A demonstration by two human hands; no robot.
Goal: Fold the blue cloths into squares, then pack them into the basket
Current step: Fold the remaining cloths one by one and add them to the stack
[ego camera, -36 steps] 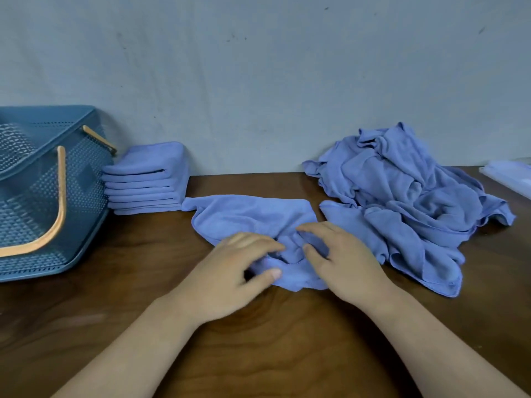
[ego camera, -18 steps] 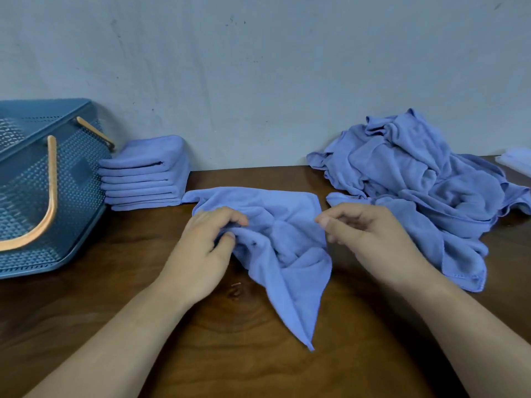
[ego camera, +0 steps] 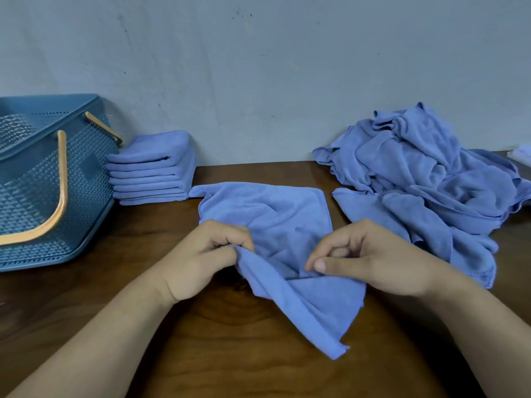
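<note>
Reference: clock directions are taken from the worked cloth.
Worked cloth: one blue cloth (ego camera: 273, 214) is laid mid-table, partly spread. The far edge is flat and straight; a loose corner is draped toward 6 o'clock.
Left hand (ego camera: 207, 254): a gathered edge is pinched between thumb and curled fingers at 9 o'clock.
Right hand (ego camera: 370, 259): a fold is pinched under the thumb at 3 o'clock, with the fingers curled.
Folded stack (ego camera: 152, 168): set at 10 o'clock against the wall (ego camera: 258, 67), just beside the basket.
Basket (ego camera: 86, 196): perforated blue plastic with tan handles, placed at 9 o'clock and cut by the frame edge.
Unfolded pile (ego camera: 425, 173): heaped at 2 o'clock. A narrow strip of table (ego camera: 230, 354) is left between the edges.
Open room: wood is exposed from 6 to 8 o'clock.
</note>
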